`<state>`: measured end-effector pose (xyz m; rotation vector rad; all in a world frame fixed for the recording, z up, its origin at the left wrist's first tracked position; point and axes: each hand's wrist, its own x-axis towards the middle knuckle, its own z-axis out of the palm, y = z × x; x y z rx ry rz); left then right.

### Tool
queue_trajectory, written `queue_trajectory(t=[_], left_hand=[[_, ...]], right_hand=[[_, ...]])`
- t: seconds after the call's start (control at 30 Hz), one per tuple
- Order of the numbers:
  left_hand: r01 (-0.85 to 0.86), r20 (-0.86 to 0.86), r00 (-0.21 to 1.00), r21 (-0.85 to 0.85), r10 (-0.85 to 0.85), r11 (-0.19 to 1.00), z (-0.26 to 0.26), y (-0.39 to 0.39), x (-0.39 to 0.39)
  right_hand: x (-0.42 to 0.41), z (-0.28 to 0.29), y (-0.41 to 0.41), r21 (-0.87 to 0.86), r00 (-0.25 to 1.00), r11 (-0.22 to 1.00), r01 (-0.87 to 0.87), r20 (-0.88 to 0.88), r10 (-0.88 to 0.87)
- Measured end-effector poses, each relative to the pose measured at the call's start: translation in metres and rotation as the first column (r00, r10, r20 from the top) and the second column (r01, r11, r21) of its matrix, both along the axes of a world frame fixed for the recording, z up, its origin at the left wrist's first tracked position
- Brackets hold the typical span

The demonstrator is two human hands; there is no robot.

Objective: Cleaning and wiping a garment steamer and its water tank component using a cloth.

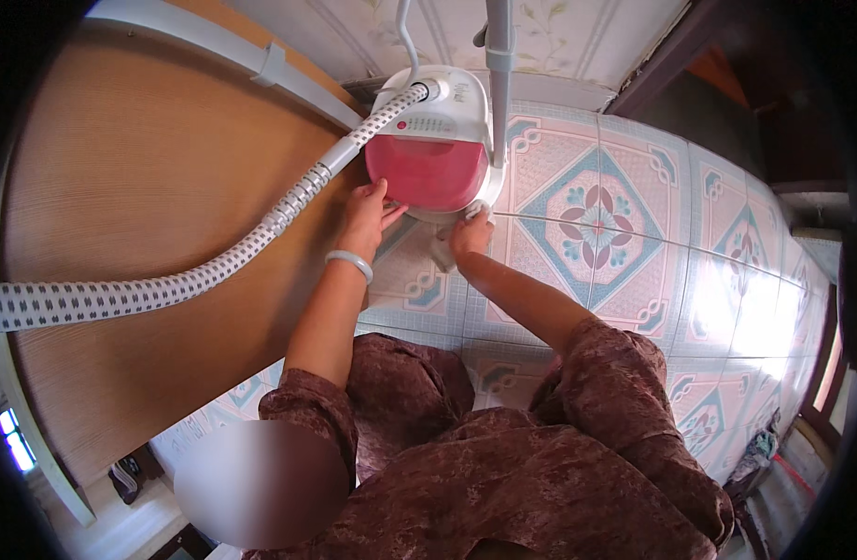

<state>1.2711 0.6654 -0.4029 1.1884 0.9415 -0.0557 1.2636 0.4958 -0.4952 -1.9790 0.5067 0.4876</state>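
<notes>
A garment steamer with a white body [463, 91] stands on the floor by the wall, its translucent pink water tank [428, 171] facing me. At the tank's lower left edge is my left hand [370, 217], fingers apart and fingertips against or close beside the edge; it wears a pale bangle [350, 264]. My right hand [470, 234] pinches a whitish cloth [477, 208] against the front right of the base. Part of the cloth is hidden by my fingers. A spotted white steam hose [232, 262] runs from the body's top out to the left.
A grey pole [499, 84] rises at the steamer's right side. To the left is a large wooden panel [141, 175] with a pale rail [211, 52]. Patterned floor tiles [600, 227] spread to the right, towards a dark door frame [652, 63]. A crumpled cloth [759, 448] lies far right.
</notes>
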Motion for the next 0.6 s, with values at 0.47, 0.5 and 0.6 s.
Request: queue_trajectory(t=[0.47, 0.5, 0.6], left_hand=[[-0.016, -0.002, 1.000, 0.001, 0.016, 1.000, 0.007, 0.014, -0.010], [0.006, -0.002, 1.000, -0.008, -0.006, 1.000, 0.001, 0.006, -0.003], [0.036, 0.028, 0.999, -0.039, -0.035, 0.999, -0.006, -0.010, 0.008]], right_hand=[[-0.037, -0.013, 0.097, 0.007, 0.747, 0.757, -0.654, 0.169, 0.644], [-0.027, -0.027, 0.099, -0.002, 0.759, 0.769, -0.640, 0.158, 0.632], [0.000, -0.050, 0.102, -0.403, 0.286, 0.373, -0.836, 0.260, 0.922]])
